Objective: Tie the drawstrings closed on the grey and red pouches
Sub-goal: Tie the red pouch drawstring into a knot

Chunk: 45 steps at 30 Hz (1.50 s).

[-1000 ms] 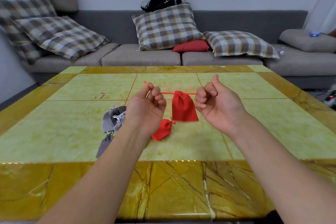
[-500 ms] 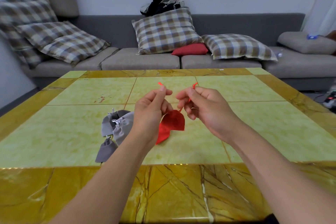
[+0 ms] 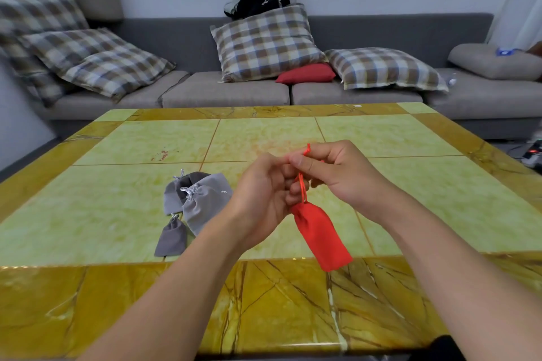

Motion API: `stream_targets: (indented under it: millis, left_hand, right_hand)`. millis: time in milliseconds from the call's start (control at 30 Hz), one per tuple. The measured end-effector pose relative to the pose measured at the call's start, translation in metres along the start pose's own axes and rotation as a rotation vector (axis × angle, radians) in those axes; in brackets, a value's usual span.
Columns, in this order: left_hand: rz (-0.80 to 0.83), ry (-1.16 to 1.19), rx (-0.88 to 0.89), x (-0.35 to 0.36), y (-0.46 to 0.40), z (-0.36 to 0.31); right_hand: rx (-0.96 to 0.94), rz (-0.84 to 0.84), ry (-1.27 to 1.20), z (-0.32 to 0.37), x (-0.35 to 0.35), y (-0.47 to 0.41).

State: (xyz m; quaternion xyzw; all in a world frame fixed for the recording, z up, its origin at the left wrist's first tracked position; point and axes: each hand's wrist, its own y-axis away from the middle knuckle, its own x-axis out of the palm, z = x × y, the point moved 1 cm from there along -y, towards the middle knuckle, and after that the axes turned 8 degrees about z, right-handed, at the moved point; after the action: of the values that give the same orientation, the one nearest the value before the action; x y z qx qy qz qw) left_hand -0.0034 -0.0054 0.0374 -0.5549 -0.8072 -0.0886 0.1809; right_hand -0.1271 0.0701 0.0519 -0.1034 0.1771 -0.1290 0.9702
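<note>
The red pouch (image 3: 321, 239) is held up above the tabletop (image 3: 117, 214), dangling by its red drawstring (image 3: 302, 187). The string is pinched by the right hand (image 3: 337, 173) between thumb and forefinger, and gripped lower by the curled left hand (image 3: 264, 199). Three grey pouches (image 3: 193, 202) are seen lying clustered on the tabletop, left of the hands.

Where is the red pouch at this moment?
In the head view the red pouch hangs by its drawstring from both hands, just right of centre, over the table's near edge.
</note>
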Motion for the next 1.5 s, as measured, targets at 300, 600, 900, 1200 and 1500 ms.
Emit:
stream_targets:
  millis: [300, 600, 900, 1200, 1500]
  left_hand:
    - [-0.025, -0.258, 0.004, -0.011, -0.004, 0.006]
    - [-0.234, -0.236, 0.016, -0.025, -0.006, 0.006]
    - [-0.198, -0.589, 0.205, -0.035, 0.003, -0.010]
    - [-0.340, -1.042, 0.526, -0.023, 0.007, -0.002]
    - [-0.419, -0.899, 0.608, -0.011, 0.003, 0.000]
  right_hand:
    - [0.144, -0.090, -0.250, -0.006, -0.014, 0.005]
    - [0.075, -0.150, 0.152, -0.005, -0.005, 0.003]
    - [0.229, -0.059, -0.170, -0.008, 0.008, 0.004]
    - [0.216, -0.208, -0.220, -0.008, 0.013, 0.002]
    - [0.003, -0.264, 0.206, -0.006, 0.027, -0.002]
